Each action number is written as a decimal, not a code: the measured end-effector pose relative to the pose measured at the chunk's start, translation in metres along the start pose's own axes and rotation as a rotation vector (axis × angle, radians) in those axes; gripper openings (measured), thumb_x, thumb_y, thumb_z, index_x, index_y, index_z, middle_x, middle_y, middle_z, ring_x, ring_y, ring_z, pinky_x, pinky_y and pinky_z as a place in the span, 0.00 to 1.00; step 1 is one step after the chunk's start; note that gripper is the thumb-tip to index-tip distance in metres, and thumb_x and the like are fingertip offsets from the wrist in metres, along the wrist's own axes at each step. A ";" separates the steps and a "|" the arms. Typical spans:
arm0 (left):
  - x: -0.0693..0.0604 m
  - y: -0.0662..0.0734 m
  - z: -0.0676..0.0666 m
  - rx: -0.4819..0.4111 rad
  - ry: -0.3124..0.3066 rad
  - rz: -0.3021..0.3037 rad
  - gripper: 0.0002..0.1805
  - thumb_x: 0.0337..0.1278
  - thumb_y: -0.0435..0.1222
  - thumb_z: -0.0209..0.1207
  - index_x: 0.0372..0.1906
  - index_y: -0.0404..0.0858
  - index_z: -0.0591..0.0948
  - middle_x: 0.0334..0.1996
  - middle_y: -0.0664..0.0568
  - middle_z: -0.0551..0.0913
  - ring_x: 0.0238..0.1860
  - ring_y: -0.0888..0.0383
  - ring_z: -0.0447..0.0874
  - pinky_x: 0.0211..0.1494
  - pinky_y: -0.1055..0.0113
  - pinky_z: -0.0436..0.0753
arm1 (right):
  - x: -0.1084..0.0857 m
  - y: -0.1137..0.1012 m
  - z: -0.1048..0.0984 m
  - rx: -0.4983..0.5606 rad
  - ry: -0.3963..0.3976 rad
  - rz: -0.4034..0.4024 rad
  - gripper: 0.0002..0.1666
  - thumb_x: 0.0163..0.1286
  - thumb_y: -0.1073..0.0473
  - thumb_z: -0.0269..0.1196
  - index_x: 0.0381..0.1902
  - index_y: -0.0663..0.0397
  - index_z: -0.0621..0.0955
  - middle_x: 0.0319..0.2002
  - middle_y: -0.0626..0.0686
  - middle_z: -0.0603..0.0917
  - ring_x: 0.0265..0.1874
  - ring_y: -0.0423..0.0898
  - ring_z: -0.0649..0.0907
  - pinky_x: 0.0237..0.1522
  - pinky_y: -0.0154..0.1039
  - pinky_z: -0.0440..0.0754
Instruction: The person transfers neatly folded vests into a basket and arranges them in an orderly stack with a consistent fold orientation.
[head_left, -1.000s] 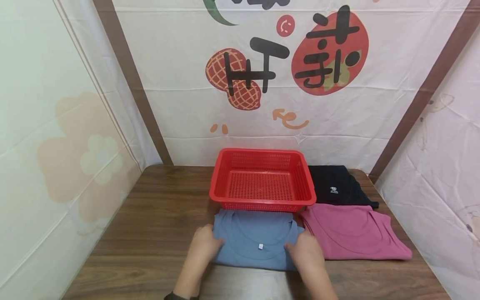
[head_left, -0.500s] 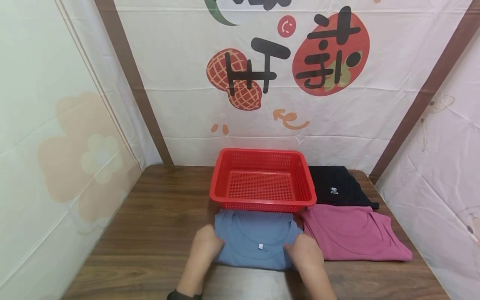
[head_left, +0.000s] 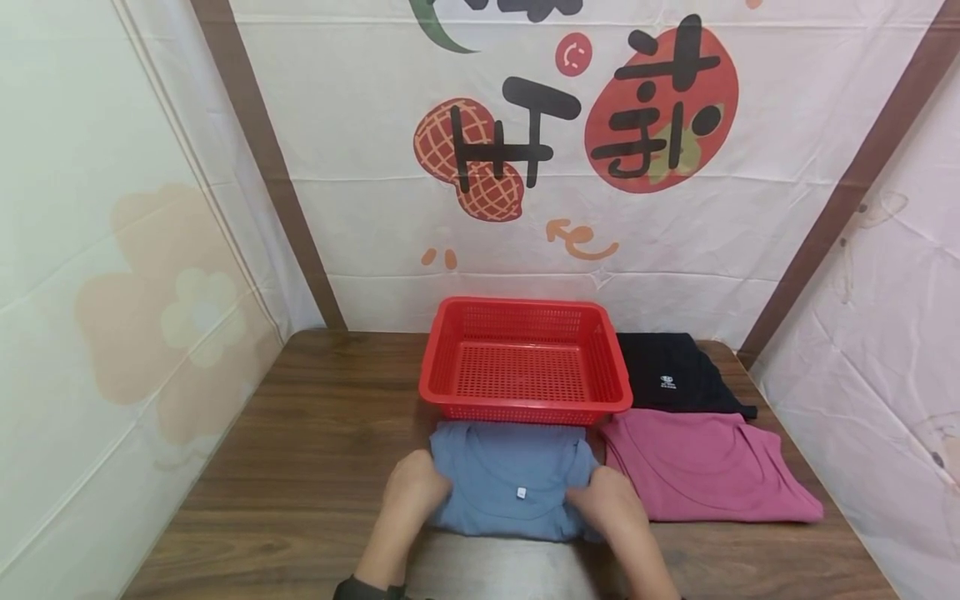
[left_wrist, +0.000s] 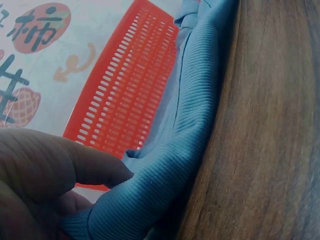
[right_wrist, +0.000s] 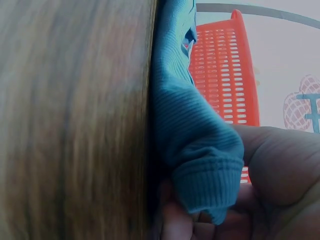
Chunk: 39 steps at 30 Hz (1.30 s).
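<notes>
A folded blue ribbed shirt (head_left: 510, 454) with a small white neck label lies on the table in front of the red basket. At its left side, my left hand (head_left: 415, 487) pinches the fabric. My right hand (head_left: 611, 500) grips the opposite side. In the left wrist view the left thumb presses on the ribbed cloth (left_wrist: 165, 165), and the other fingers are mostly hidden beneath it. The right wrist view has fingers curled under a bunched, hemmed end of the shirt (right_wrist: 200, 130), with the thumb over the top.
The red perforated basket (head_left: 525, 407) stands just behind the shirt, with nothing in it. To the right lie a folded pink top (head_left: 705, 467) and, behind it, a folded black garment (head_left: 663, 358). A printed cloth (head_left: 360, 208) hangs behind the wooden table (head_left: 322, 433).
Both hands have drawn slightly closer together, squeezing the sides of the blue shirt inward. Its right edge is now narrower and more bunched. The basket and other garments stay put.
</notes>
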<state>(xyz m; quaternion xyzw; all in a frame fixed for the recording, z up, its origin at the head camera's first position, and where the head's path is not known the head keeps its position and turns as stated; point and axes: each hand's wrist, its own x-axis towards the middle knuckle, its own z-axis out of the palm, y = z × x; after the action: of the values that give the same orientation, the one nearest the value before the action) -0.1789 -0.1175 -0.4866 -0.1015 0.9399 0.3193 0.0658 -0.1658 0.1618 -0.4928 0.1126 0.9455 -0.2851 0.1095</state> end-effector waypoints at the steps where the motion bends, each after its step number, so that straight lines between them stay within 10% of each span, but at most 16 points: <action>1: 0.000 0.000 0.000 -0.003 -0.004 0.000 0.04 0.45 0.29 0.62 0.28 0.32 0.81 0.23 0.47 0.74 0.25 0.51 0.71 0.26 0.58 0.71 | 0.000 0.001 0.000 0.015 -0.005 0.001 0.15 0.58 0.53 0.68 0.20 0.54 0.76 0.21 0.52 0.73 0.23 0.48 0.75 0.24 0.41 0.71; 9: -0.002 -0.002 -0.002 -0.051 0.006 0.035 0.15 0.47 0.33 0.64 0.19 0.41 0.69 0.19 0.51 0.65 0.24 0.54 0.64 0.26 0.61 0.64 | 0.001 0.005 -0.002 0.115 -0.022 -0.012 0.12 0.58 0.54 0.68 0.25 0.54 0.78 0.22 0.52 0.73 0.22 0.48 0.75 0.22 0.41 0.71; 14: -0.003 -0.005 -0.006 -0.095 0.005 0.072 0.15 0.51 0.35 0.66 0.42 0.29 0.84 0.38 0.38 0.85 0.41 0.44 0.83 0.44 0.47 0.82 | 0.001 0.005 -0.004 0.132 -0.027 -0.023 0.14 0.59 0.52 0.68 0.31 0.58 0.81 0.27 0.53 0.77 0.27 0.49 0.76 0.26 0.42 0.74; 20: -0.002 -0.008 -0.009 -0.166 -0.027 0.041 0.27 0.56 0.35 0.66 0.58 0.23 0.79 0.56 0.30 0.82 0.59 0.34 0.80 0.61 0.38 0.77 | 0.001 0.008 -0.008 0.167 -0.014 -0.054 0.16 0.60 0.51 0.69 0.33 0.59 0.79 0.28 0.53 0.77 0.29 0.49 0.75 0.29 0.42 0.72; 29: -0.006 -0.005 -0.015 -0.231 -0.079 -0.040 0.27 0.59 0.37 0.65 0.61 0.26 0.77 0.56 0.33 0.81 0.57 0.39 0.81 0.59 0.38 0.78 | -0.003 0.010 -0.017 0.218 -0.001 -0.088 0.17 0.60 0.51 0.70 0.35 0.60 0.81 0.29 0.52 0.80 0.30 0.48 0.76 0.31 0.42 0.75; 39: -0.015 -0.004 -0.023 -0.260 -0.039 0.002 0.23 0.56 0.36 0.64 0.56 0.29 0.80 0.49 0.39 0.84 0.48 0.47 0.81 0.56 0.43 0.81 | -0.009 0.011 -0.028 0.229 0.018 -0.080 0.19 0.61 0.49 0.71 0.39 0.60 0.83 0.33 0.51 0.83 0.33 0.47 0.78 0.36 0.44 0.78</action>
<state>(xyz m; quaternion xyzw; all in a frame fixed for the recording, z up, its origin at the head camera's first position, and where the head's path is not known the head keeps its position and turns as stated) -0.1649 -0.1328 -0.4680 -0.1019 0.8892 0.4404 0.0700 -0.1579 0.1847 -0.4731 0.0892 0.9114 -0.3945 0.0760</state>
